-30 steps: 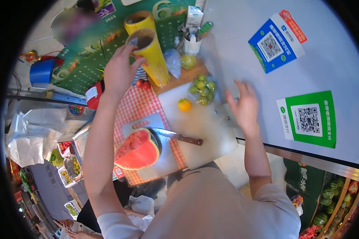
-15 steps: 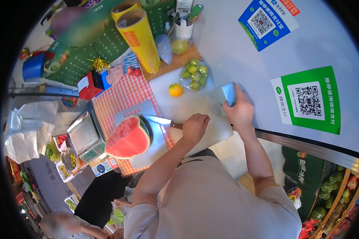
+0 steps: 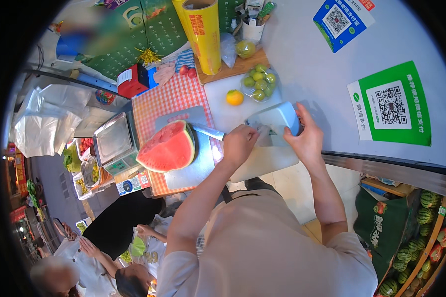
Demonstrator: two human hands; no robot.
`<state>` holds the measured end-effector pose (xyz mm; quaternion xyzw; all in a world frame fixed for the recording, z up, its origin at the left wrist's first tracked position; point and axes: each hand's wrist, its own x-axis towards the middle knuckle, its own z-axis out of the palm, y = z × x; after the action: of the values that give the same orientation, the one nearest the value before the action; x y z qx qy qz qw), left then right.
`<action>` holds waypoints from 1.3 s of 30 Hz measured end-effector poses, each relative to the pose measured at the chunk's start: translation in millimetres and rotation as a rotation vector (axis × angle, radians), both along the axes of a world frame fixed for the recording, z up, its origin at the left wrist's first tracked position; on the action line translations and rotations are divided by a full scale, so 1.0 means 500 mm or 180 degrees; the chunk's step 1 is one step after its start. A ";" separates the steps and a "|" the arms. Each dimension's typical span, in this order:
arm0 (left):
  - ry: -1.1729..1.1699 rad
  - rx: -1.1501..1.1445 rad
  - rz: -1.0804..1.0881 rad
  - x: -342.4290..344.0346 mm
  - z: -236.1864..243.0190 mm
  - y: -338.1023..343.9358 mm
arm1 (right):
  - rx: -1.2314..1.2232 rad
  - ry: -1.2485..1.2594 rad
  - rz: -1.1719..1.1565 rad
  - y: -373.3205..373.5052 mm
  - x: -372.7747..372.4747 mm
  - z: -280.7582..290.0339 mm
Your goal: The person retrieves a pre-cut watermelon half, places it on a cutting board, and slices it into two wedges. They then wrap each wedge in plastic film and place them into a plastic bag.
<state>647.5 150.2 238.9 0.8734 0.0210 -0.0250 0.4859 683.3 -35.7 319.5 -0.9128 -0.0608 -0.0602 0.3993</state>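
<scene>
In my right hand [image 3: 307,136] is a plastic box [image 3: 276,117] with a light blue end and a paler, see-through body, tilted over the white board [image 3: 262,166]. My left hand [image 3: 240,146] is closed, its fingertips pinched together at the box's near left edge; what lies between them is hidden. A knife's blade [image 3: 208,131] points left from beside that hand, and its handle is out of sight behind the hand. The cut watermelon [image 3: 167,147], red flesh showing, rests on a grey cutting board [image 3: 183,177] to the left, close to the blade.
Beyond the box are an orange [image 3: 234,97] and a wrapped pack of green fruit [image 3: 258,83]. Yellow film rolls [image 3: 203,39] stand upright on a wooden board [image 3: 228,73]. A scale [image 3: 115,141] is at left. Two people [image 3: 91,262] are at lower left.
My left hand has come up to the box, and more of the box's pale body shows. The view has shifted, and a second person is now visible at lower left.
</scene>
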 end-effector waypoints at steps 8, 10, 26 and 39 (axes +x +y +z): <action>-0.0996 -0.0795 0.0601 -0.096 0.049 -0.006 | -0.0873 -0.0684 0.0034 0.001 0.016 -0.044; -0.0818 -0.1286 0.1209 -0.105 0.033 0.014 | -0.0994 -0.0608 -0.0050 -0.014 0.030 -0.054; -0.0309 -0.5181 0.2193 -0.225 0.101 0.140 | 0.4087 0.4374 0.1071 0.094 -0.061 -0.184; -0.1227 -0.0684 0.4829 -0.491 0.021 0.130 | 0.2651 0.3218 0.2379 0.194 -0.140 -0.120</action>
<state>402.1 215.3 249.6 0.5578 0.5238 0.4632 0.4471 613.2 61.4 259.4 -0.5214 -0.1480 0.4875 0.6845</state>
